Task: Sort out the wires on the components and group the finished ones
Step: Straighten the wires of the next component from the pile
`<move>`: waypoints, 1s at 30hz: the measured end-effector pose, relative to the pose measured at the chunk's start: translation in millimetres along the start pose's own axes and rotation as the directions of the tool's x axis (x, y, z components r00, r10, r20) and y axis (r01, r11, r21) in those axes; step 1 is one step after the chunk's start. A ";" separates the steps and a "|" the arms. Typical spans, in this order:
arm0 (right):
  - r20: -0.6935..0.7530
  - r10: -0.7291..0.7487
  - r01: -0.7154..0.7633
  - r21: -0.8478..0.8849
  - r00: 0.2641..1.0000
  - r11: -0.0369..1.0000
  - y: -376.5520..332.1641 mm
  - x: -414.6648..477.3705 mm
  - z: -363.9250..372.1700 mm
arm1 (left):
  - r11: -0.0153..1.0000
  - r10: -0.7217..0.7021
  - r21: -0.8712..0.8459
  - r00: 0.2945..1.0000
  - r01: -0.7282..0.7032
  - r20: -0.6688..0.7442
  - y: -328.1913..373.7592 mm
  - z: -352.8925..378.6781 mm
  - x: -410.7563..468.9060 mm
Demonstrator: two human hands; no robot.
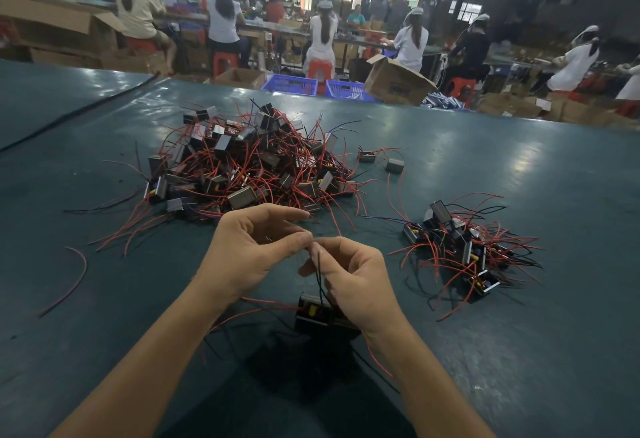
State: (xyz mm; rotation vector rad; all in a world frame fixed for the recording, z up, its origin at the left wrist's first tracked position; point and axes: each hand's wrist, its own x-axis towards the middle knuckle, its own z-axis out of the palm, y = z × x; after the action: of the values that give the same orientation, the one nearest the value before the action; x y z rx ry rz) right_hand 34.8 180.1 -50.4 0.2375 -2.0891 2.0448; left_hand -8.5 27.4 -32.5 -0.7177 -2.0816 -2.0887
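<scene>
Bare forearms [162,354] rise from the bottom edge; left grip [252,247] and right grip [349,275] both pinch one black wire [319,278] above the component [311,313], which lies below centre on the tabletop [104,316]. A hard pull could, I think, tear it loose.

On the worktop [519,167] the large heap of components [249,164] sits mid-way across. Just right of the heap lie a loose component [367,156] and, beside that, a second loose component [394,165]. Farther right of the heap, and nearer the person, lies a smaller group of components [460,247]. In front of the heap the left hand [249,250] and right hand [353,281] meet above a single component [313,313] — both pinch a wire [319,275] rising from it. Left of the heap and nearer lies a stray wire [69,281]. Behind the heap — past the worktop's far edge — stand crates [290,85] and a cardboard box [394,82].
</scene>
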 end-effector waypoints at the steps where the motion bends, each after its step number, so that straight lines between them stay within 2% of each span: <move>1: -0.007 -0.009 0.009 -0.018 1.000 1.000 0.5 0.6 0.2 | 1.000 -0.003 0.003 1.000 0.003 -0.006 -0.6 -0.4 0.3; 5: -0.034 -0.001 -0.001 -0.057 0.999 0.998 1.9 0.9 0.6 | 0.996 0.029 0.086 1.000 -0.028 -0.006 -0.1 -2.5 -1.4; 7: -0.049 0.035 -0.036 -0.025 0.998 0.999 1.7 0.4 -0.6 | 0.965 0.140 0.223 0.990 -0.139 0.011 2.6 -3.5 -3.5; 9: -0.066 0.096 -0.093 0.039 0.993 0.995 1.1 0.2 -1.7 | 0.872 0.313 0.376 0.947 -0.314 0.066 4.0 -3.2 -5.2; 11: -0.084 0.137 -0.130 0.076 0.987 0.989 1.2 0.8 -2.8 | 0.777 0.415 0.472 0.903 -0.415 0.111 4.3 -1.5 -6.2; 14: -0.108 0.145 -0.137 0.076 0.983 0.988 1.3 2.1 -3.8 | 0.725 0.442 0.517 0.883 -0.456 0.158 4.6 -1.2 -5.5; 19: -0.132 0.180 -0.170 0.086 0.975 0.982 1.2 2.4 -3.4 | 0.680 0.407 0.547 0.872 -0.488 0.273 2.9 -5.9 -4.5; 22: -0.120 0.191 -0.177 0.113 0.974 0.978 1.1 3.1 -3.2 | 0.682 0.368 0.557 0.881 -0.474 0.298 4.1 -9.3 -3.8; 24: -0.089 0.160 -0.152 0.090 0.983 0.984 0.6 2.2 -3.2 | 0.747 0.308 0.524 0.912 -0.408 0.271 5.4 -10.4 -3.0; 27: -0.057 0.092 -0.092 0.010 0.994 0.996 0.4 0.3 -1.8 | 0.877 0.149 0.434 0.975 -0.207 0.163 7.3 -11.1 -2.4; 30: -0.070 0.026 -0.031 -0.068 0.997 0.997 0.5 -0.8 0.3 | 0.944 -0.058 0.330 0.992 0.017 0.114 6.8 -11.2 -1.1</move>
State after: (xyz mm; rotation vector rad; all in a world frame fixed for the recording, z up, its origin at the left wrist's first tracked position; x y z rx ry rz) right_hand 35.5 179.8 -51.1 0.1249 -2.1283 1.9629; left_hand -7.7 15.9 -26.1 -0.7750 -2.4443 -1.6842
